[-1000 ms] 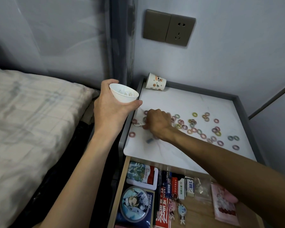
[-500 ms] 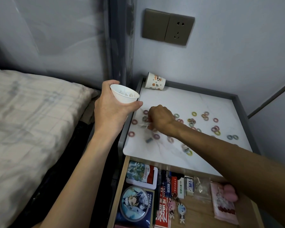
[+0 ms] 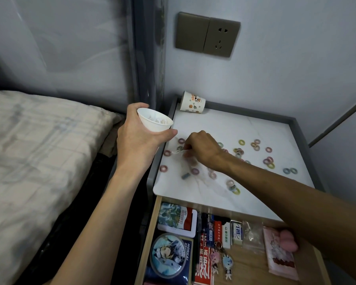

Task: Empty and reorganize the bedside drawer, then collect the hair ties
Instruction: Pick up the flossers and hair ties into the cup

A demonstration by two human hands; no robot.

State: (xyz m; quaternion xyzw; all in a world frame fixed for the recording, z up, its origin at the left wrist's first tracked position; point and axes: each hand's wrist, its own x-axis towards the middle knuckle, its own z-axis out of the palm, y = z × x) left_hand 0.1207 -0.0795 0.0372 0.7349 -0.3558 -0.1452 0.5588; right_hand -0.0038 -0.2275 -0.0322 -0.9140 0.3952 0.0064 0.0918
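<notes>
Left grip [image 3: 140,140] curls round a small white cup [image 3: 155,122] with pale rings inside, holding it tilted just off the left edge of the desk [image 3: 245,128]. Right grip [image 3: 201,150] is curled knuckles-up over the desk, its fingertips pinching a pale hair tie [image 3: 175,152], blurred, near that edge. To the left lies the bed [image 3: 39,151]. Under the desk the drawer [image 3: 249,270] stands open, holding tins, packets and keychain figures. At the back left corner a printed paper cup [image 3: 192,102] lies on its side. Coloured hair ties [image 3: 268,149] lie scattered across the desk, singly and in small clusters.
</notes>
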